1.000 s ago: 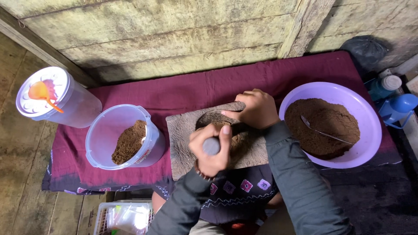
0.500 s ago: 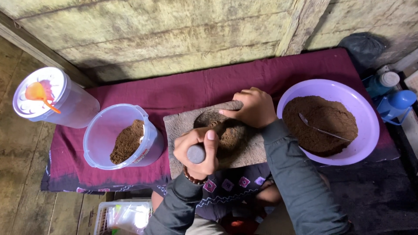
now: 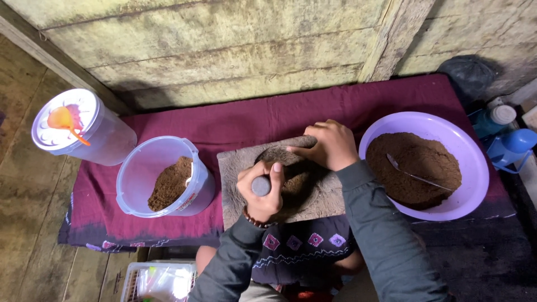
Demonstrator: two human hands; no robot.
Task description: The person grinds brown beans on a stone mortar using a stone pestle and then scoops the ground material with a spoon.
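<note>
The rough grey stone mortar lies in the middle of the dark red cloth, with brown powder in its round hollow. My left hand is closed tight around the smooth grey pestle, and my right hand, fingers curled, grips the mortar's rim at 1 o'clock. At 3 o'clock stands a purple plastic bowl of coarse brown powder.

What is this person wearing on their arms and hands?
Both arms are covered by long, plain dark grey-green sleeves that reach the wrists. The left hand and the right hand are bare, with no gloves. A bracelet of dark brown beads circles the left wrist. No rings or watch are visible.
</note>
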